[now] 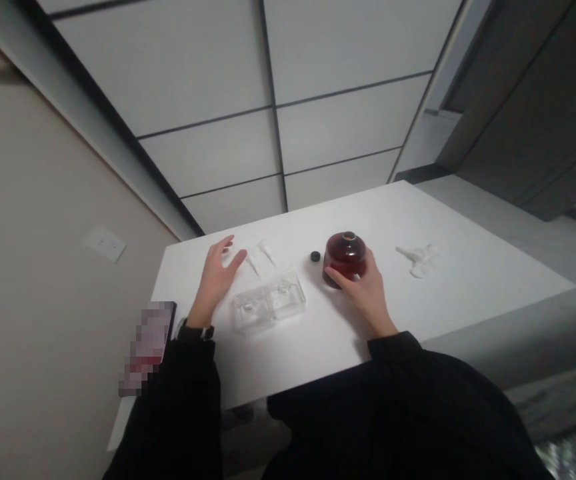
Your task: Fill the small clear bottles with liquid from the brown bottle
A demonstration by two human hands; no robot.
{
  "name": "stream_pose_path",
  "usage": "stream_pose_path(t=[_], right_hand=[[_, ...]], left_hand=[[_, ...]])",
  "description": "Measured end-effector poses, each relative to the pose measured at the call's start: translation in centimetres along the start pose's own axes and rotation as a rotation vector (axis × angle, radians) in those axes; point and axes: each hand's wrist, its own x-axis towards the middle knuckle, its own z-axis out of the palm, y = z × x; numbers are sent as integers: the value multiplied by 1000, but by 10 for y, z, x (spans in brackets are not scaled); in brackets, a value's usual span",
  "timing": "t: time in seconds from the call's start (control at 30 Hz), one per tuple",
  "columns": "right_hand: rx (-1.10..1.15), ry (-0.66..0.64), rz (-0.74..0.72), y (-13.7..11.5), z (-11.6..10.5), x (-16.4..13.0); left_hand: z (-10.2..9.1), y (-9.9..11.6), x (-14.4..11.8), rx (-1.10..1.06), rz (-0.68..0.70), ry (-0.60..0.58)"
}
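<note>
Fingers [344,279] of the right hand [365,297] wrap the near side of a squat dark-red bottle [345,257] standing upright on the white table [468,280], its small black cap [315,256] lying just beside it. It looks like glass (smooth, probably heavy and breakable), best gripped low around its broad body. Inside, a dark red liquid seems to fill it. Spread flat and holding nothing, the left hand [217,277] rests beside two clear plastic boxes [269,306], contents unclear.

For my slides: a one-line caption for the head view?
Right hand grips dark red bottle; left hand rests open beside clear containers.
</note>
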Motion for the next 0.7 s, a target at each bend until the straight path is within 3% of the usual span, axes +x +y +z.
stream_pose_path(t=[0.07,0.13,0.2,0.3,0.43,0.57,0.7], right_hand=[[-9,11,14,-1,-1,0],[-11,31,23,-3,-3,-2],[-14,67,29,-4,-7,-7],[-27,113,-24,-12,-18,-16],[-104,47,-148,-31,-39,-31],[-162,24,-245,-41,-55,-46],[-270,31,-364,-43,-61,-56]], left_hand=[[-17,4,-31,-106,45,-215],[-26,10,-69,-127,70,-333],[-26,16,-102,-120,36,-329],[-21,20,-140,-111,-49,-204],[-18,28,-181,-174,-127,-69],[-3,41,-204,-204,-70,-183],[21,54,-198,-229,-7,-266]])
